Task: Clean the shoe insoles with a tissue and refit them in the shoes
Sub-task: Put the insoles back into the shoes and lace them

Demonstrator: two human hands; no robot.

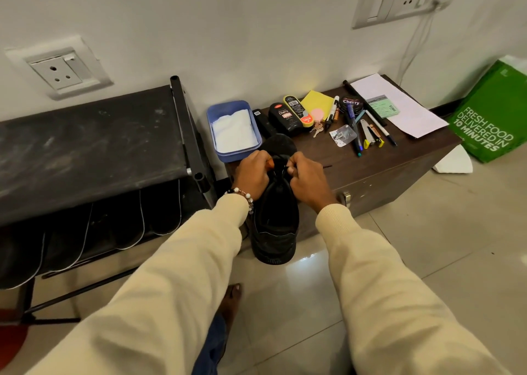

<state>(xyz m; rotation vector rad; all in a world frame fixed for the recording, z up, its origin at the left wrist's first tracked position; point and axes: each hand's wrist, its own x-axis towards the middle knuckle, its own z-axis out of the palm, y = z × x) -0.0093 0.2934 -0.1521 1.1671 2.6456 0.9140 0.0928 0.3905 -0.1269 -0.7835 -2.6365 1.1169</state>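
A black shoe (275,220) hangs against the near edge of the brown worktop (379,163), its toe pointing down toward the tiled floor (445,232) and its opening up at the worktop's edge. Both hands work at that opening. The left hand (252,172) has its fingers curled over the left side of the shoe's collar, gripping it; a beaded bracelet (242,193) sits at the wrist above a cream sleeve (182,260). The right hand (306,176) pinches the right side of the collar with curled fingers and thumb. Whether they hold the insole itself or only the shoe's edge cannot be told, since the dark parts blend together.

Just beyond the hands, a dark rounded piece (281,145), seemingly an insole or a second shoe's part, lies on the worktop. To its left, at the worktop's left end, stands a blue plastic box (216,112) with white tissue (233,130) inside. Farther back are two shoe polish bottles (288,115) lying side by side, a yellow cloth (318,100), a small bunch of keys (316,129), a round polish tin (352,105), several pens (356,129) and a white sheet of paper (407,112).

On the left stands a black shoe rack (85,146) with a dusty fabric top. On the far right, a green bag (493,118) leans against the wall.
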